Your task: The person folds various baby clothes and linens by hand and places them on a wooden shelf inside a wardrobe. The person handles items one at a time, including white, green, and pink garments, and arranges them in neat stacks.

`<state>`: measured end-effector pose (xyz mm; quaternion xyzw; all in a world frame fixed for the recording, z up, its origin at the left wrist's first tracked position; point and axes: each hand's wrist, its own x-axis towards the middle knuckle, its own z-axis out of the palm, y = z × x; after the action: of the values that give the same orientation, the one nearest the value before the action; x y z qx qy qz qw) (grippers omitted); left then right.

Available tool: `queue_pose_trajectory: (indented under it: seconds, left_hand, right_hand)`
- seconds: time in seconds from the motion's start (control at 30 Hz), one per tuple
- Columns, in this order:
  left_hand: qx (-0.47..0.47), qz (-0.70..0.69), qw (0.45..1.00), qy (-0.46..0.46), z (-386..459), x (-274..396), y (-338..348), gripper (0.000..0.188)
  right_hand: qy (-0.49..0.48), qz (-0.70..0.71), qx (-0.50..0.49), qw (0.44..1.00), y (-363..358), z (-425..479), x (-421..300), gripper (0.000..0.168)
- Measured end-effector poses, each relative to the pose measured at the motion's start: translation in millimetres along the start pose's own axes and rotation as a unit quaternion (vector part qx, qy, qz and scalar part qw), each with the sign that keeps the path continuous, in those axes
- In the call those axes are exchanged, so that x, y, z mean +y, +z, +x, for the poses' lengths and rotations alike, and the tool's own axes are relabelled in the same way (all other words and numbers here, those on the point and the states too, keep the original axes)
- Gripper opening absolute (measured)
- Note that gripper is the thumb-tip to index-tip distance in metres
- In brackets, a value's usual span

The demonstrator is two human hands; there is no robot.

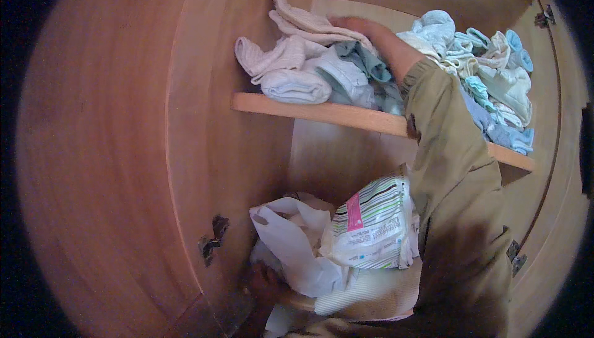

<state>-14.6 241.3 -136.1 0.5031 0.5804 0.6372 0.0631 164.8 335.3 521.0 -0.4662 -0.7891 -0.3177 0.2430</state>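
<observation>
At the upper shelf (278, 106) of a wooden cabinet, my right hand (355, 26) reaches behind a folded cream knit cloth (306, 24) and touches it. Its fingers are mostly hidden, so a grip cannot be made out. Under that cloth lie a rolled whitish cloth (297, 86), a pale ribbed cloth (274, 57) and a dark green cloth (364, 59). My left hand (267, 284) is low in shadow, beside a white plastic bag (297, 250) in the lower compartment. Whether it holds anything is too dark to tell.
Right of my forearm, a heap of small pale and blue baby clothes (492, 73) fills the shelf. Below are a striped plastic package (371, 222) with printing and a ribbed cream cloth (371, 294). Metal hinges (213, 240) jut from the left side; a wooden door (102, 152) stands there.
</observation>
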Motion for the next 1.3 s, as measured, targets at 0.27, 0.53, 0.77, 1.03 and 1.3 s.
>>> queue_pose_trajectory:
  seconds: [0.27, 0.53, 0.77, 1.03, 1.3]
  left_hand:
    - [0.109, -0.040, 0.992, 0.057, -3, 4, 7, 0.023]
    - [0.085, 0.088, 0.991, 0.063, -7, 34, -18, 0.023]
    - [0.123, 0.080, 0.979, 0.145, -6, 13, -4, 0.023]
    - [0.062, -0.006, 0.993, 0.097, -3, 14, -11, 0.020]
    - [0.046, -0.249, 0.967, 0.042, -10, 56, -29, 0.018]
  right_hand:
    - [0.313, -0.135, 0.312, 0.887, -122, -52, 98, 0.081]
    - [0.292, -0.013, 0.314, 0.903, -44, -60, 147, 0.059]
    - [0.093, 0.515, 0.582, 0.622, -94, -78, 225, 0.032]
    - [-0.048, 0.644, 0.488, 0.588, -147, -139, 216, 0.040]
    - [-0.099, 0.585, 0.301, 0.746, -158, -241, 96, 0.047]
